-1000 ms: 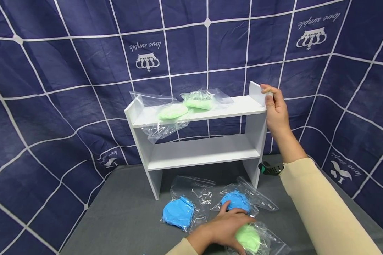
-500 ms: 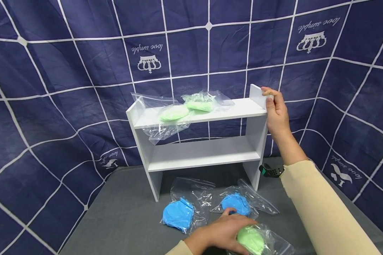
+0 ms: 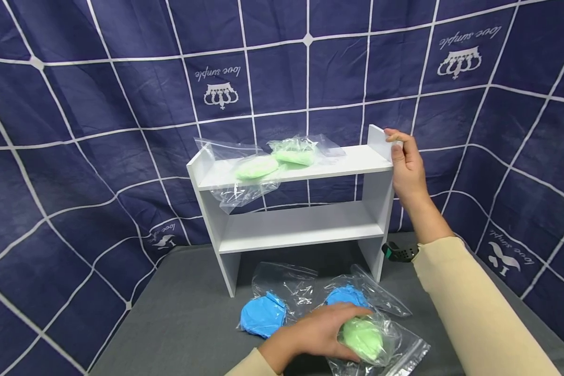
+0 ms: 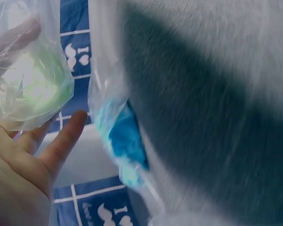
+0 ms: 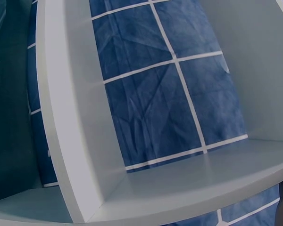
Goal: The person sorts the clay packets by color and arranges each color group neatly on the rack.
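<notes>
In the head view my left hand grips a clear zip bag with a round light-green bundle inside, low at the front right. The left wrist view shows the thumb and fingers around this green bag. Just behind the hand lies a bagged blue bundle, partly covered by it. Another bagged blue bundle lies to the left. My right hand holds the upper right side panel of a white two-tier shelf, thumb in front and fingers over the edge.
Two bagged green bundles lie on the top board, left of its middle, one bag hanging over the front edge. The shelf stands on a grey cloth-covered table. A navy curtain with white lines surrounds the back and sides.
My left hand has closed around the green bag and drawn it slightly left, its loose zip end swinging toward the front. The right hand stays on the shelf.
</notes>
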`<state>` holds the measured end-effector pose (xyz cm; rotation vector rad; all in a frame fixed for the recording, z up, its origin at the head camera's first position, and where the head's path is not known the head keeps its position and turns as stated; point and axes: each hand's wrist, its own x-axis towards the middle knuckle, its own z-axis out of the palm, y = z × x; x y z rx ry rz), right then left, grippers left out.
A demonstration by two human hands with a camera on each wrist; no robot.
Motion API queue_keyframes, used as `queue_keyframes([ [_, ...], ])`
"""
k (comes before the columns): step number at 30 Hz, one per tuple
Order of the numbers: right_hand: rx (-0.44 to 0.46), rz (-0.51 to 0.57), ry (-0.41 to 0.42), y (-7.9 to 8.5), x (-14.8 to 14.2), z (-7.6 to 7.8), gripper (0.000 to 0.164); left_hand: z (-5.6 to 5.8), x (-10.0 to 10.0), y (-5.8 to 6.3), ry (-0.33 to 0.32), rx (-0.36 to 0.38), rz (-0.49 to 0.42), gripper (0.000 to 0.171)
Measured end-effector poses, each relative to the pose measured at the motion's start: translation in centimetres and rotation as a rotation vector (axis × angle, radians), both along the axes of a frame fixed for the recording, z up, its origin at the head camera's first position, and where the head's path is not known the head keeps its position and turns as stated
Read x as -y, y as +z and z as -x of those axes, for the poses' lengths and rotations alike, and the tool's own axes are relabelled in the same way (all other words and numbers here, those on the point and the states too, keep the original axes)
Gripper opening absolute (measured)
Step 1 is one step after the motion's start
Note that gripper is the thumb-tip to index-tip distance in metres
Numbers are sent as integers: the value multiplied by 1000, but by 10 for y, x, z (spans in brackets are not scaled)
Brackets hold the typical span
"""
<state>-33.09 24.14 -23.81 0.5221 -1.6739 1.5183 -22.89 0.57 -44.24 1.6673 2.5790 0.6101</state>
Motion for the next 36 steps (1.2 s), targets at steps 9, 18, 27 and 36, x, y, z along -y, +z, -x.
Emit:
queue_keyframes([
  [9,1,-1,6,-9,-10,24,24,9,25,32,48,73,-222,83],
  [18,-8,17,4,-11,-11,23,22,15,38,99,43,62,-316,87],
  [27,-52,28,12,-10,-9,21,26,22,40,172,56,55,-528,89],
  [36,3,102,40,-11,-8,19,26,19,19,233,309,-129,-619,86],
])
